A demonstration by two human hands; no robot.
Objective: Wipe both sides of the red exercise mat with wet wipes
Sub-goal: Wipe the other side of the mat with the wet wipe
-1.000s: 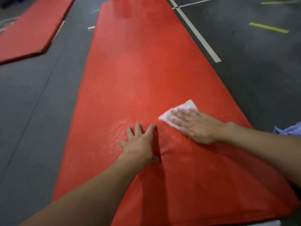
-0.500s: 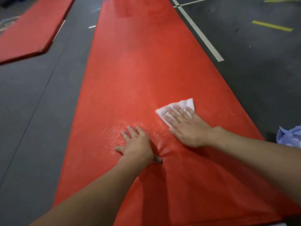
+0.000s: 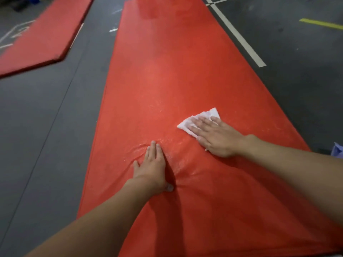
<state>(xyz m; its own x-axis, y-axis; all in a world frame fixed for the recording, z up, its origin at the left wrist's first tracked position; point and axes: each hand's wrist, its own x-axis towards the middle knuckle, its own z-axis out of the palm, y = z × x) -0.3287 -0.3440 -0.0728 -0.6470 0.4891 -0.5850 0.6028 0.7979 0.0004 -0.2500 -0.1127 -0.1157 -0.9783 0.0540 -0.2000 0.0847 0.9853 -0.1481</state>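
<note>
Head view, mat: red exercise mat (image 3: 176, 71) lies flat on the floor (image 3: 46, 127). Its long axis runs straight away from the person; near end under the arms, far end at top of frame.
Wipe: white wet wipe (image 3: 207, 115) lies flat on the mat's top face, right of the ctr line and closer to the right edge.
Right hand: right hand (image 3: 217, 138) is palm-down on the wipe w/ fingers straight & spread, pressing, not gripping. The wipe's far corner pokes out past the fingertips.
Left hand: left hand (image 3: 152, 167) is palm-down on bare mat w/ fingers straight & together, holding nothing. It's nearer the person and left of the wipe, close but apart. The cover puckers around it, so prob. bracing.
Wet patch: sheen w/ droplets btw the hands & just fwd of them; the mat beyond looks matt.
Key relation: most of the unwiped length lies fwd of the right hand, along the long axis. The left strip lies across the mat from the wipe, beyond the left hand. Coming strokes prob. call for a reach fwd, or a shuffle up the mat.
Progress: early, I'd say; only a small part of the top looks wiped, underside not yet done.
Around: second red mat (image 3: 42, 39) far left, well apart; white line (image 3: 239, 38) and yellow line (image 3: 321, 24) on the floor to the right; pale blue cloth (image 3: 337, 150) at the right edge.
</note>
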